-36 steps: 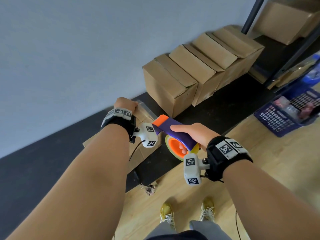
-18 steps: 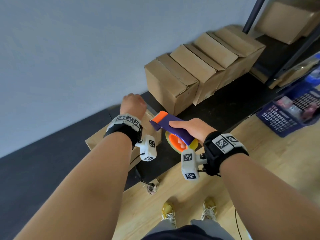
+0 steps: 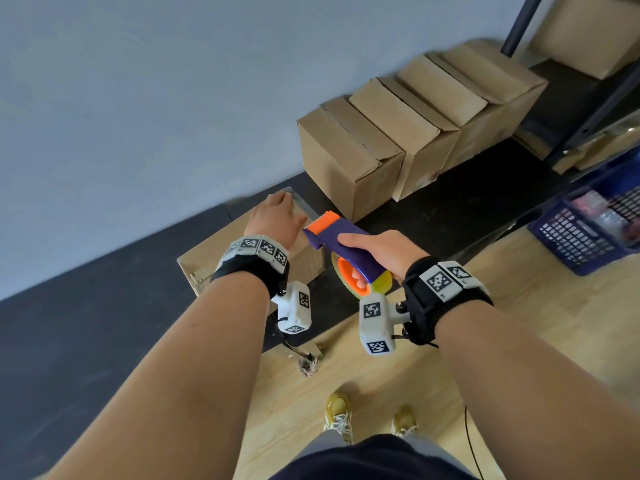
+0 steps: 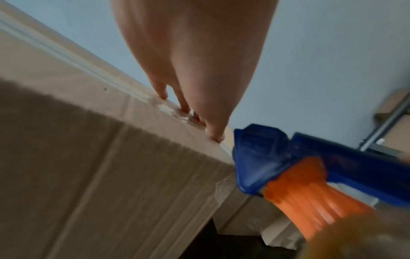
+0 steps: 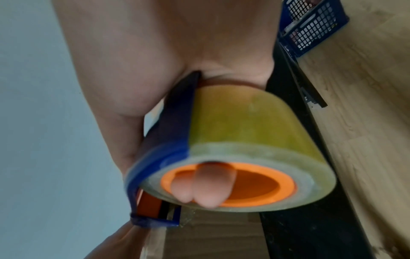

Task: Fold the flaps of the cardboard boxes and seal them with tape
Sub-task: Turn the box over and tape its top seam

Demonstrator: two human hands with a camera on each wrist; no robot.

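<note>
A person stands over a brown cardboard box (image 3: 221,251) on a dark platform (image 3: 450,216), at about ten o'clock from centre in the head view, its flaps closed and a strip of clear tape wrinkled along the top seam. Four more cardboard boxes (image 3: 346,157) line the wall at one o'clock. The left hand (image 3: 277,220) lies on the near box, straight fingers (image 4: 185,105) pressing the taped far edge. The right hand (image 3: 384,252) is wrapped around a blue-and-orange tape dispenser (image 3: 341,242) just right of it, fingertips curled into the orange core of the yellowish roll (image 5: 244,121). The forearms hide much of the box; both wrist views are blurred.
</note>
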